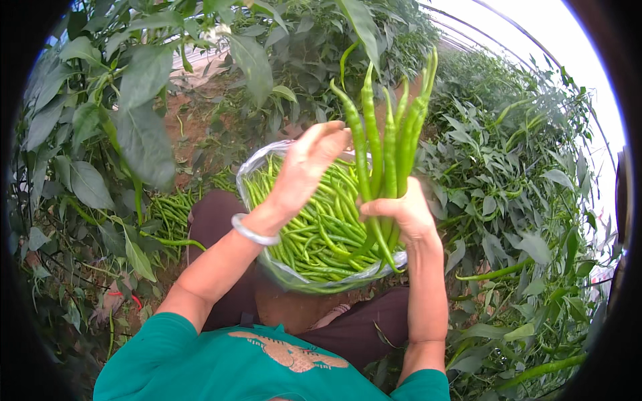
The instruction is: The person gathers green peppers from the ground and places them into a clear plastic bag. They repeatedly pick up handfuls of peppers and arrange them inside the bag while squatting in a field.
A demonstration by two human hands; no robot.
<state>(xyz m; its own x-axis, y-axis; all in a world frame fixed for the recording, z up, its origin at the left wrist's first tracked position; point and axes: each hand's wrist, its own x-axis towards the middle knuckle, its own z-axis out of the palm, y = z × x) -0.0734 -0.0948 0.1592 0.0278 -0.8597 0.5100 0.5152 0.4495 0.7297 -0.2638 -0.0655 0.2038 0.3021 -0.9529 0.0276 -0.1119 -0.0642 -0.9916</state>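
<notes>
A bunch of long green chili peppers [390, 145] points upward in my right hand [412, 210], whose thumb wraps across the front of the lower part. One pepper in that grip slants down past my palm. My left hand [316, 158], slightly blurred, is raised beside the bunch on its left, with nothing visible in it. A pale bangle [255, 229] circles my left wrist. Below both hands sits a clear plastic bag [331, 286] with its mouth spread wide. Many loose green chili peppers [321, 250] fill it.
Leafy pepper plants [501, 165] crowd the right side, and large leaves [145, 120] hang close on the left. A pile of green peppers [170, 213] lies on the ground left of my knee [215, 215]. Red peppers [135, 302] show lower left. Bare soil [178, 143] runs between rows.
</notes>
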